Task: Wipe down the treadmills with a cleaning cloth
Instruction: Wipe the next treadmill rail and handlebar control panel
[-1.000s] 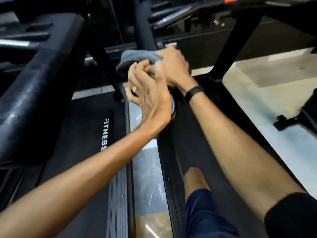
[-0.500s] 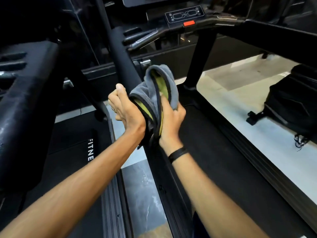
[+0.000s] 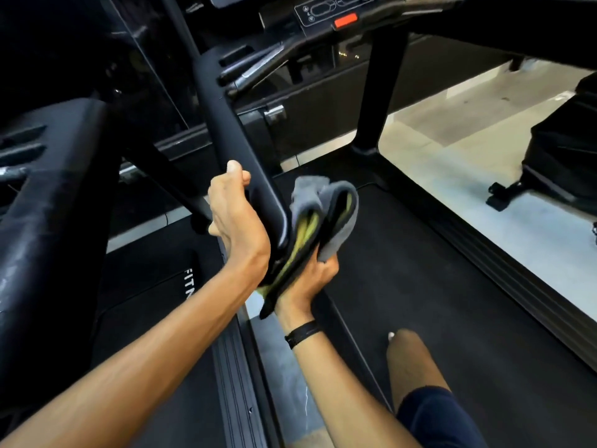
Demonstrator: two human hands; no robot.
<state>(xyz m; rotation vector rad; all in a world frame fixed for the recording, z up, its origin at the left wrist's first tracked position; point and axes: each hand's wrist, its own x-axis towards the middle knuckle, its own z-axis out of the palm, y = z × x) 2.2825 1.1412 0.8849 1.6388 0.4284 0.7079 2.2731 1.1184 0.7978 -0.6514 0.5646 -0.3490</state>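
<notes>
Two hands, left (image 3: 237,215) on upright (image 3: 232,134), right (image 3: 310,276) clutching cloth (image 3: 326,218)

Both forearms are showing bare from elbow to wrist. The right hand (image 3: 310,279) is wearing a narrow black band (image 3: 303,334) around its wrist; the left hand (image 3: 237,218) is wearing nothing visible. A bare knee (image 3: 410,354) is emerging from dark navy fabric shorts (image 3: 436,418) at the lower right.

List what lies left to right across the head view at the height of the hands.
Neighbouring treadmill's black padded handrail → left hand gripping the black slanted upright post → grey-and-yellow folded cleaning cloth in the right hand → black treadmill belt → pale floor.
</notes>
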